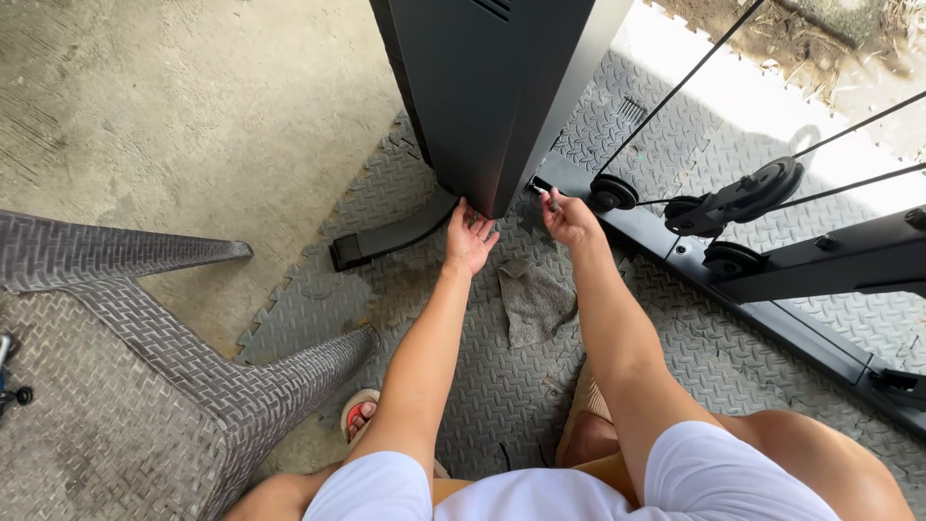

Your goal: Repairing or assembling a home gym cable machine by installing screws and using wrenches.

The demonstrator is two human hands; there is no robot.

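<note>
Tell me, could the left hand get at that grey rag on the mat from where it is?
Probably yes: the left hand rests at the black column's base, and the grey rag lies just beside it on the mat, nothing between.

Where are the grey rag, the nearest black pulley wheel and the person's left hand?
grey rag [536,301], head view, cloth's middle.
black pulley wheel [613,192], head view, wheel face.
left hand [470,236], head view, open palm.
</note>
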